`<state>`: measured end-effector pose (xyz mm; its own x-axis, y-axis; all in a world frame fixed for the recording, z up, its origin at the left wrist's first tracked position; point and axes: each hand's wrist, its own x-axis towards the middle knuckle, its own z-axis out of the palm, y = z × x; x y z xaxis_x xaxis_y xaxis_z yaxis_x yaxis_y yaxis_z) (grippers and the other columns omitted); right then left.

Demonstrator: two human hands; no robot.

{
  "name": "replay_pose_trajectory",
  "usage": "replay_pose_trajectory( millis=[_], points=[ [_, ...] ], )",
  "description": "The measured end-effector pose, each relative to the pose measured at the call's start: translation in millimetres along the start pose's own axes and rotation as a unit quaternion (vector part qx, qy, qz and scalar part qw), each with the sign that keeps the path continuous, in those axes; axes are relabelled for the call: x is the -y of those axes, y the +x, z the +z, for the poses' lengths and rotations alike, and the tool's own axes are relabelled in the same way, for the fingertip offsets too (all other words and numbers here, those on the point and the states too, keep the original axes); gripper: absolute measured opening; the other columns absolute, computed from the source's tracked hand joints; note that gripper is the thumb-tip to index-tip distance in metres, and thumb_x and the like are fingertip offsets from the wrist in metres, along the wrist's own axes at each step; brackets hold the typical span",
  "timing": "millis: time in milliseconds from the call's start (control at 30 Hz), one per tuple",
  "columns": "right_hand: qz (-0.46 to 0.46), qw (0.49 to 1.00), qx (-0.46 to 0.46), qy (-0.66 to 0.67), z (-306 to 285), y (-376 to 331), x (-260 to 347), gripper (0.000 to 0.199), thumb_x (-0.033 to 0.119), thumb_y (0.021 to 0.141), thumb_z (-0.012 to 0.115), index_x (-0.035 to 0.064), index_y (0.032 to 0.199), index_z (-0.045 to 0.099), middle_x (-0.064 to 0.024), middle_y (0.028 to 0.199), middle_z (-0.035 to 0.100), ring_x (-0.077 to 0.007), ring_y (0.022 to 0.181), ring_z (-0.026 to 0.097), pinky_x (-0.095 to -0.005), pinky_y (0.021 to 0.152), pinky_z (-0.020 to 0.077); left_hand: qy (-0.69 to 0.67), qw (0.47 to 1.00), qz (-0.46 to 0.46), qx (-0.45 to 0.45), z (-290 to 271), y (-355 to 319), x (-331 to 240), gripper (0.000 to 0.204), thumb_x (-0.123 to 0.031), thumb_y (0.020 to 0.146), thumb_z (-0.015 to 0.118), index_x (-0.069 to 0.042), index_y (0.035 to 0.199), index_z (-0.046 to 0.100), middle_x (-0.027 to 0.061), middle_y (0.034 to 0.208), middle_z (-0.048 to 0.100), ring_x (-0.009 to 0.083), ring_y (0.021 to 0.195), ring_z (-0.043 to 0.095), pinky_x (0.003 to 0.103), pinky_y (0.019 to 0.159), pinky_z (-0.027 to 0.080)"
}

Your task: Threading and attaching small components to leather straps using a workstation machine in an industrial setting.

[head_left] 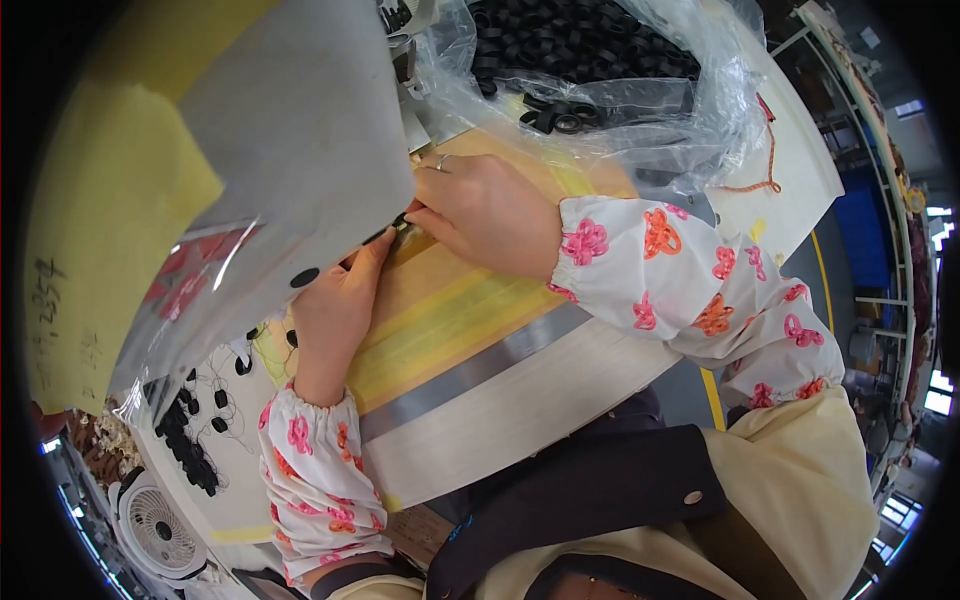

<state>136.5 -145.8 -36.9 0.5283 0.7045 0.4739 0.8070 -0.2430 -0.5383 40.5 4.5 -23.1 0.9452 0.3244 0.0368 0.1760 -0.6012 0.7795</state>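
Observation:
My left hand [340, 312] and my right hand [487, 212] meet under the edge of a grey machine housing [300, 130]. The fingers of both are closed in a pinch around a small black piece [401, 222]. Its exact kind is too small to make out, and the housing partly hides the fingertips. A ring sits on a finger of my right hand. Beneath both hands lies a work surface covered with yellow tape [440, 325]. Beyond my right hand, a clear plastic bag [720, 120] holds a heap of black ring-shaped pieces [580, 45].
Several small black pieces on threads [190, 440] lie left of my left forearm. A white fan [160, 530] stands at the lower left. Yellow paper [120, 230] hangs on the machine. An orange cord [770, 150] lies on the table at the right.

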Motion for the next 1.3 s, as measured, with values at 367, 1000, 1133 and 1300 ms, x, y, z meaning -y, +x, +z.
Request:
replay_pose_trajectory(
  millis=[367,1000,1133,1300],
  points=[
    [0.022,1.0,0.012,-0.011,-3.3,2.0,3.4,0.011,0.007,0.073,0.06,-0.0005,0.075,0.053,-0.0135,0.072,0.055,-0.0314,0.066,0.054,-0.0376,0.058,0.044,0.014,0.998,-0.063,-0.002,0.1,0.3,-9.0,0.032,-0.033,0.079,0.062,-0.001,0.074,0.062,-0.0027,0.055,0.05,0.0033,0.055,0.042,0.021,0.053,0.035],
    [0.03,0.999,0.021,-0.005,-8.5,4.0,0.7,0.009,0.008,0.072,0.059,0.0009,0.073,0.053,-0.0129,0.066,0.057,-0.0316,0.063,0.055,-0.0376,0.058,0.044,0.038,0.998,-0.052,-0.028,8.0,3.3,-3.5,0.042,-0.039,0.079,0.059,-0.002,0.061,0.055,0.0033,0.048,0.047,0.0097,0.044,0.04,0.026,0.046,0.034],
    [0.025,1.0,-0.001,0.007,-3.8,1.9,-4.5,0.01,0.01,0.072,0.059,0.0016,0.073,0.054,-0.013,0.065,0.057,-0.0317,0.063,0.054,-0.0381,0.057,0.0436,0.065,0.996,-0.051,-0.027,9.1,3.9,-2.2,0.039,-0.037,0.08,0.059,-0.002,0.062,0.057,0.0058,0.05,0.051,0.0115,0.045,0.044,0.026,0.048,0.036],
    [0.024,0.999,0.013,0.029,-13.3,4.1,-0.9,0.012,0.012,0.072,0.059,0.0015,0.074,0.055,-0.0118,0.067,0.057,-0.0309,0.065,0.055,-0.0381,0.057,0.0439,0.074,0.985,0.124,-0.093,13.4,-16.5,-10.1,0.031,-0.026,0.08,0.06,0.0,0.063,0.056,0.0094,0.053,0.052,0.0152,0.044,0.045,0.029,0.045,0.034]
  ],
)
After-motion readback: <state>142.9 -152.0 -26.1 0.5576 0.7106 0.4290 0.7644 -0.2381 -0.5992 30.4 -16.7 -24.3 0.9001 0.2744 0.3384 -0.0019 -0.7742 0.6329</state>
